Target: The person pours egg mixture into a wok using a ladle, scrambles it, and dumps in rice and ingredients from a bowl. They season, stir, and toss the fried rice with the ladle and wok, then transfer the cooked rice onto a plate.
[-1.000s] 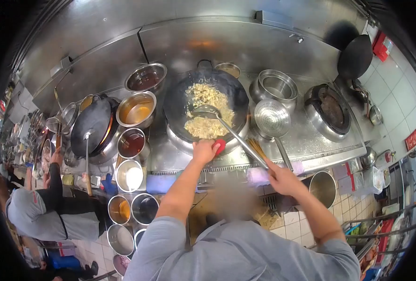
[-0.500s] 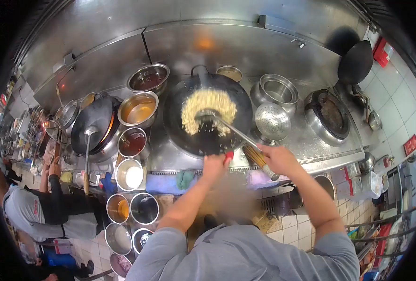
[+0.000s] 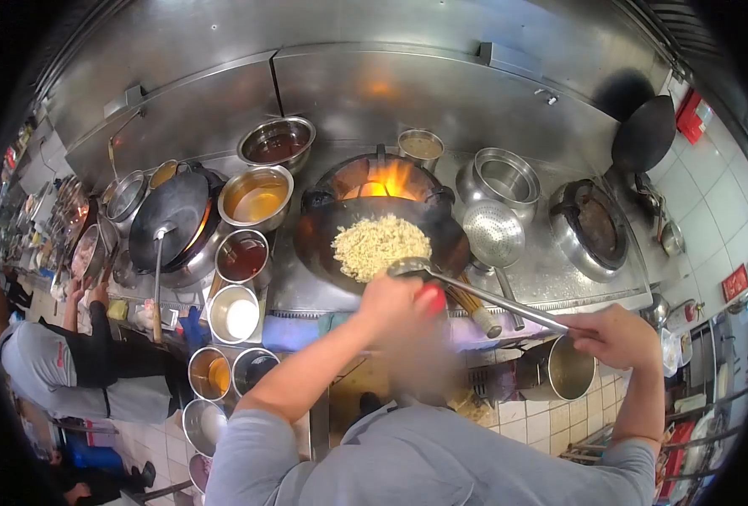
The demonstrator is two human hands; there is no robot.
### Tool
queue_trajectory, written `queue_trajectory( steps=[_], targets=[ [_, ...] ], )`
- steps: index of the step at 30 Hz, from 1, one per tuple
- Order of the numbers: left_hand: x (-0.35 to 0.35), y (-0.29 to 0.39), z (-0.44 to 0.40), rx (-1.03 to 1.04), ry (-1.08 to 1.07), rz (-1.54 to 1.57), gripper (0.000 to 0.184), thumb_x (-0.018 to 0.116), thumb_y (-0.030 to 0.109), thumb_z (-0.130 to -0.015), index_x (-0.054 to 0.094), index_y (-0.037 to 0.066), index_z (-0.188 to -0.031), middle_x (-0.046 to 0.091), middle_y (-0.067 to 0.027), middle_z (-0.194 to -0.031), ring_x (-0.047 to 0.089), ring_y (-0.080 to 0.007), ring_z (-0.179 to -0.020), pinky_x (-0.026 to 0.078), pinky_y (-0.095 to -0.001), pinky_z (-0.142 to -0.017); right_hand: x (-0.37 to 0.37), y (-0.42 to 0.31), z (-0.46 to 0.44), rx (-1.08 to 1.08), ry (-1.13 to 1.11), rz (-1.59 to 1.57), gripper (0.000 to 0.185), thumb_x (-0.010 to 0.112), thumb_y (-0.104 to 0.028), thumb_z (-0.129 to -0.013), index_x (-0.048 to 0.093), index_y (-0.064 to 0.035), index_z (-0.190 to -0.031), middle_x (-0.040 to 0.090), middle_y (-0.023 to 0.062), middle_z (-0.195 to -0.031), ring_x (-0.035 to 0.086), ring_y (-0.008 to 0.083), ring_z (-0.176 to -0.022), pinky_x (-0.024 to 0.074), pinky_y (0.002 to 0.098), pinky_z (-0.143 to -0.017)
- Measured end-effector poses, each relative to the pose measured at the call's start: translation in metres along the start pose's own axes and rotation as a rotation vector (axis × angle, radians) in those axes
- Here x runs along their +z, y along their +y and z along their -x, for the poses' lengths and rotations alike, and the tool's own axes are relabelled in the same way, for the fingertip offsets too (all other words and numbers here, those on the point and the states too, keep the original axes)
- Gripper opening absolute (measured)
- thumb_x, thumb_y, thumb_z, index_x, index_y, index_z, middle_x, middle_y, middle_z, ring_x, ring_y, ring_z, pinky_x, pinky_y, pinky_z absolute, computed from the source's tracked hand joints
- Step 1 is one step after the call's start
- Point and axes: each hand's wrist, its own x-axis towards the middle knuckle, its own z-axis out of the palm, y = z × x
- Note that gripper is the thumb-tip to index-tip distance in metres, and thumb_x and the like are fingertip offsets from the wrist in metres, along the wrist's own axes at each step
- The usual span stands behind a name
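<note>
My left hand (image 3: 389, 302) is closed at the near edge of a large dark wok (image 3: 316, 240), with a small red piece (image 3: 430, 299) beside its fingers. The wok is pulled toward me, off the back of its burner. Inside it is a mound of pale yellow, grainy food that looks like fried rice (image 3: 380, 243). In my closed right hand (image 3: 607, 334), out to the right, is the long handle of a metal ladle (image 3: 500, 299). The ladle's bowl is at the wok's near right edge, next to the food.
Flames (image 3: 386, 181) rise from the burner behind the wok. Metal bowls of liquid (image 3: 257, 198) stand along the left. To the right are a perforated strainer (image 3: 493, 232), a bamboo brush (image 3: 477, 312) and another burner (image 3: 589, 228). A co-worker (image 3: 45, 363) stands far left beside a second wok (image 3: 171, 219).
The wok has come toward me and tipped, uncovering the burner flames. The ladle has left the middle of the food for the near right edge, as my right hand moved right and down.
</note>
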Motion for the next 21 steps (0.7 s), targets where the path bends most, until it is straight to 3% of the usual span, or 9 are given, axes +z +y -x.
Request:
queue_trajectory(
  steps=[3,6,7,8,10,11,12,17,21],
  targets=[
    [0.042,-0.039,-0.021,0.021,0.096,-0.005,0.038,0.057,0.044,-0.09,0.061,0.011,-0.071,0.061,-0.0115,-0.06,0.061,-0.0336,-0.06,0.044,-0.0461,-0.072,0.046,0.009,-0.069,-0.182,0.182,0.047,0.044,0.058,-0.015,-0.084,0.059,-0.0194,-0.128,0.069,0.0141,-0.086,0.065,0.0361,-0.078,0.0516,0.0428,-0.071],
    [0.141,-0.067,0.007,-0.141,0.22,-0.023,0.037,0.055,0.045,-0.09,0.063,0.013,-0.075,0.063,-0.0111,-0.065,0.062,-0.0331,-0.066,0.042,-0.0472,-0.073,0.108,0.005,-0.154,-0.13,0.336,0.074,0.044,0.057,-0.015,-0.085,0.056,-0.0181,-0.129,0.068,0.0176,-0.092,0.064,0.0394,-0.081,0.0505,0.0465,-0.072],
    [0.146,-0.061,0.019,-0.17,0.102,-0.055,0.039,0.053,0.048,-0.091,0.064,0.013,-0.077,0.064,-0.0116,-0.069,0.063,-0.0328,-0.072,0.041,-0.0476,-0.074,0.117,0.0,-0.166,-0.06,0.351,0.076,0.044,0.056,-0.015,-0.086,0.055,-0.0172,-0.13,0.067,0.0196,-0.094,0.063,0.0408,-0.083,0.0499,0.048,-0.073],
    [0.145,-0.052,0.028,-0.21,-0.114,-0.074,0.041,0.052,0.049,-0.091,0.066,0.013,-0.079,0.066,-0.0117,-0.072,0.064,-0.0313,-0.074,0.041,-0.0463,-0.076,0.124,0.004,-0.167,-0.069,0.348,0.091,0.044,0.056,-0.015,-0.086,0.055,-0.0172,-0.13,0.067,0.0196,-0.094,0.063,0.0408,-0.083,0.0499,0.048,-0.073],
    [0.094,-0.022,0.038,-0.063,-0.102,0.077,0.042,0.052,0.05,-0.091,0.067,0.012,-0.081,0.067,-0.0122,-0.074,0.064,-0.0302,-0.073,0.041,-0.0453,-0.078,0.139,0.013,-0.162,-0.111,0.418,-0.071,0.044,0.056,-0.015,-0.088,0.052,-0.0162,-0.132,0.066,0.0223,-0.097,0.063,0.0415,-0.087,0.0494,0.0486,-0.076],
    [0.095,-0.026,0.033,0.082,0.15,0.052,0.041,0.052,0.049,-0.091,0.068,0.013,-0.082,0.067,-0.0117,-0.072,0.065,-0.0297,-0.071,0.039,-0.0435,-0.077,0.139,0.016,-0.147,-0.087,0.373,-0.117,0.045,0.056,-0.014,-0.088,0.051,-0.015,-0.133,0.067,0.0226,-0.094,0.063,0.0423,-0.088,0.05,0.0477,-0.077],
    [0.06,-0.021,0.017,-0.023,-0.232,-0.04,0.04,0.052,0.048,-0.092,0.068,0.013,-0.083,0.068,-0.0119,-0.075,0.065,-0.0294,-0.074,0.039,-0.0428,-0.077,0.14,0.021,-0.13,-0.094,0.385,-0.156,0.047,0.057,-0.012,-0.087,0.05,-0.015,-0.134,0.067,0.022,-0.093,0.063,0.0419,-0.088,0.0503,0.0471,-0.077],
    [0.094,-0.081,-0.018,-0.236,0.035,-0.054,0.034,0.054,0.045,-0.091,0.068,0.014,-0.096,0.066,-0.0035,-0.1,0.06,-0.0242,-0.1,0.039,-0.0481,-0.082,0.127,0.048,-0.067,-0.028,0.297,-0.074,0.052,0.059,-0.009,-0.086,0.048,-0.0148,-0.136,0.067,0.0214,-0.092,0.064,0.0408,-0.087,0.0507,0.0457,-0.076],
    [0.109,-0.09,-0.02,-0.374,0.038,-0.082,0.036,0.055,0.046,-0.09,0.069,0.014,-0.099,0.064,-0.003,-0.103,0.055,-0.0233,-0.109,0.039,-0.0491,-0.086,0.164,0.078,-0.155,0.03,0.295,0.091,0.054,0.059,-0.009,-0.086,0.047,-0.0139,-0.138,0.065,0.0237,-0.093,0.063,0.0407,-0.087,0.0507,0.0446,-0.076]
  ],
)
